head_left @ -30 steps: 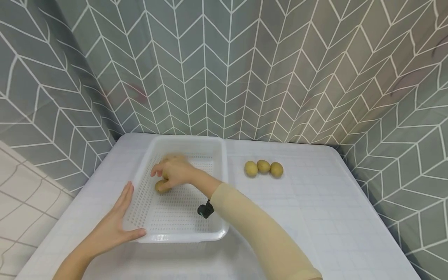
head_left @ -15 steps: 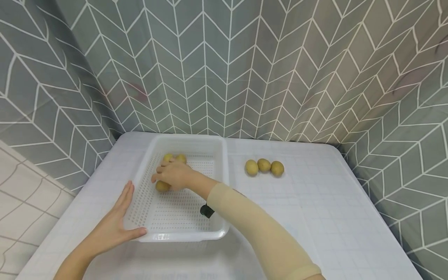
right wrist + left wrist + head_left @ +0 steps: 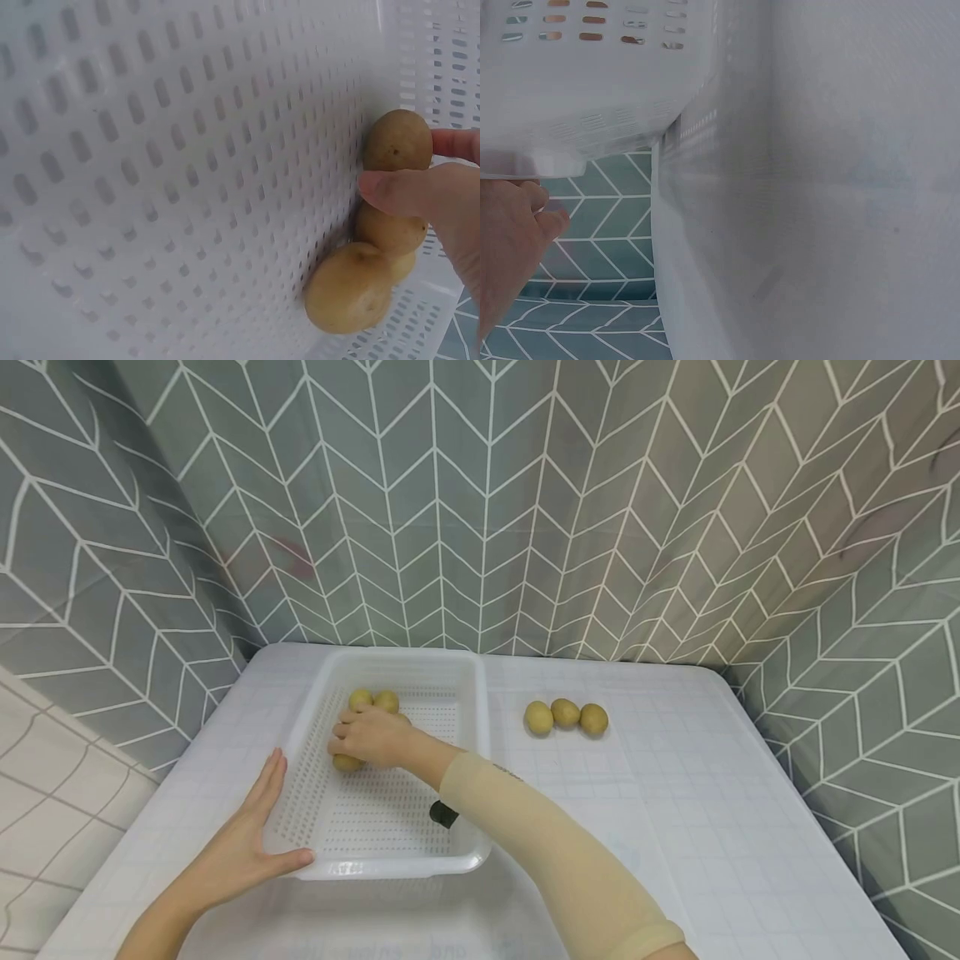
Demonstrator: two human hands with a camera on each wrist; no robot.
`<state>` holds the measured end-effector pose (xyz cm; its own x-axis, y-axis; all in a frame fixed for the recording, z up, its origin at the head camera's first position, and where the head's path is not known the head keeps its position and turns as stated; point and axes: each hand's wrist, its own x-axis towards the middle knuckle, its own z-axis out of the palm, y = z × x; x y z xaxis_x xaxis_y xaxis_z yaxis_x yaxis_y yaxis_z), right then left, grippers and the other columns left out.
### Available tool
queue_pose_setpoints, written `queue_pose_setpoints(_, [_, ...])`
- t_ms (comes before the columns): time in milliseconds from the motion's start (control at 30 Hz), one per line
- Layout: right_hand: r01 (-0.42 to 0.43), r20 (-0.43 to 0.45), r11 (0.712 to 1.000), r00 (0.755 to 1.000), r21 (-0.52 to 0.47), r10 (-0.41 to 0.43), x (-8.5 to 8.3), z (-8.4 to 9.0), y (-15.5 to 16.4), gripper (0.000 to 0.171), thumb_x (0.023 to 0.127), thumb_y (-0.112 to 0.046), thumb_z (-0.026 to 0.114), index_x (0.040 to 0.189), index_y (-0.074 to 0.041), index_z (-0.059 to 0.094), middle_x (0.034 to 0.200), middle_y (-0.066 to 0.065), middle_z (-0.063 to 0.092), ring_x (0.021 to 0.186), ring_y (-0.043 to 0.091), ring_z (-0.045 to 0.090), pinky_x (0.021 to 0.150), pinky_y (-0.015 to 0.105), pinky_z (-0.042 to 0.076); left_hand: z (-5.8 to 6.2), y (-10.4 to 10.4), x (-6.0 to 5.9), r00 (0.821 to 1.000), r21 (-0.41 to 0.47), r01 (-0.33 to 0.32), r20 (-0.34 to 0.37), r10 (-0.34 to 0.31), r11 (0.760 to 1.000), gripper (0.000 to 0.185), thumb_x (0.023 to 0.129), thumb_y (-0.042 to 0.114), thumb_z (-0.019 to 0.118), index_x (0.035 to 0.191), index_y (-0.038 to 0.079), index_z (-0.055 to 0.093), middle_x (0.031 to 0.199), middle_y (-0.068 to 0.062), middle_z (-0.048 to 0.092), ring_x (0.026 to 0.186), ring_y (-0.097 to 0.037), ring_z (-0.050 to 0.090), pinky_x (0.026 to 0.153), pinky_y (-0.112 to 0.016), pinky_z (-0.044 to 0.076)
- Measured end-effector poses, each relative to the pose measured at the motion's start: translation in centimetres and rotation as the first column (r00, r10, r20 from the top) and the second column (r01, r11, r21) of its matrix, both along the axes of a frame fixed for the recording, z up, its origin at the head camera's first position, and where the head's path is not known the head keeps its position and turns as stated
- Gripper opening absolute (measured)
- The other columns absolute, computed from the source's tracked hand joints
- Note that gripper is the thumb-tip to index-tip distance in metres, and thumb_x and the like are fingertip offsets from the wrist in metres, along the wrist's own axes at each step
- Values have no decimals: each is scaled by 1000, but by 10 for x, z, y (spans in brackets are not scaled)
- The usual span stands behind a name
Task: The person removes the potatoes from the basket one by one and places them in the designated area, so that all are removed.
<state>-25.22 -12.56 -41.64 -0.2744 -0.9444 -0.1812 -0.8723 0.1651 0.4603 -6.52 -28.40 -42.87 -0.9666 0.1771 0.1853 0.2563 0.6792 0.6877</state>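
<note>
A white perforated basket (image 3: 457, 752) stands on the white table (image 3: 675, 827). Inside it my right hand (image 3: 369, 735) curls its fingers over a yellow potato (image 3: 346, 764). In the right wrist view that potato (image 3: 397, 140) sits between my thumb (image 3: 401, 191) and a finger (image 3: 457, 142). Two more potatoes (image 3: 373, 699) lie at the basket's far end, just beyond my knuckles. My left hand (image 3: 251, 831) rests flat against the basket's front left corner, fingers straight along its side, thumb on the front rim. The left wrist view shows the basket's underside (image 3: 592, 90) and that hand (image 3: 510, 240).
Three potatoes (image 3: 566, 716) lie in a row on the table right of the basket. Grey chevron-patterned curtains close off the back and both sides. The table's left edge (image 3: 660, 247) runs close to my left hand.
My right hand has sunk onto the potato and its spread fingers have closed over it, uncovering the two potatoes at the far end. The left hand has stayed in place.
</note>
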Motion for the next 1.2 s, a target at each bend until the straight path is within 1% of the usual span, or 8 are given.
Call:
queue_pose_setpoints(200, [-4, -12, 1000, 1000, 27, 5, 5, 1, -3, 52, 92, -26, 65, 139, -33, 45, 136, -14, 51, 124, 7, 43, 97, 23, 31, -1, 0, 0, 1000, -7, 4, -7, -5, 1000, 125, 69, 28, 85, 155, 10, -5, 160, -10, -12, 140, -52, 2, 95, -76, 17])
queue_pose_setpoints(500, [16, -35, 998, 999, 62, -13, 10, 0, -6, 48, 93, -25, 64, 137, -34, 47, 137, -13, 51, 124, 7, 44, 96, 22, 33, -1, 1, 0, 1000, -19, -3, -12, 3, 1000, 125, 69, 28, 85, 155, 10, -4, 160, -10, -11, 140, -52, 4, 94, -77, 19])
queue_pose_setpoints(767, [4, -36, 999, 999, 40, -3, 16, -1, -5, 39, 90, -22, 66, 127, -33, 56, 121, -14, 60, 107, 6, 50, 89, 21, 37, -2, 0, 2, 1000, -20, -5, -24, 4, 1000, 125, 69, 27, 85, 155, 11, -3, 161, -8, -11, 141, -49, 2, 97, -75, 15])
queue_pose_setpoints(900, [28, -44, 999, 999, 15, -27, 18, 0, -3, 38, 89, -25, 68, 125, -33, 58, 115, -14, 62, 100, 6, 51, 86, 21, 37, -3, 0, 2, 1000, -29, -3, -30, 2, 1000, 125, 68, 28, 85, 155, 11, -3, 161, -7, -11, 141, -49, 3, 97, -75, 15])
queue_pose_setpoints(967, [67, -18, 998, 998, 9, -67, 19, 2, -2, 41, 87, -27, 70, 125, -33, 58, 114, -14, 63, 99, 6, 51, 87, 21, 37, -3, 0, 2, 1000, -28, -5, -28, 4, 1000, 125, 68, 28, 85, 155, 12, -3, 161, -7, -11, 141, -50, 3, 97, -75, 16])
queue_pose_setpoints(1033, [128, 39, 992, 991, -2, -128, 19, 4, -1, 49, 84, -31, 73, 129, -33, 55, 117, -14, 62, 105, 7, 51, 94, 25, 36, -2, 0, 1, 1000, -27, -8, -24, 8, 1000, 125, 68, 28, 86, 155, 12, -3, 161, -7, -11, 140, -51, 4, 96, -76, 17])
queue_pose_setpoints(1133, [232, 149, 972, 963, -29, -226, 17, 10, 1, 60, 80, -39, 75, 135, -33, 51, 124, -12, 60, 115, 8, 50, 102, 31, 33, -2, 0, 1, 1000, -31, -14, -21, 13, 999, 126, 68, 29, 86, 155, 12, -3, 161, -8, -10, 139, -52, 6, 94, -76, 18])
queue_pose_setpoints(1200, [285, 204, 957, 941, -56, -269, 15, 15, 3, 63, 77, -44, 76, 135, -32, 51, 121, -13, 60, 116, 8, 50, 106, 36, 30, -1, -1, 0, 1000, -35, -16, -23, 15, 999, 126, 68, 29, 86, 155, 12, -3, 161, -8, -10, 139, -52, 6, 94, -76, 19])
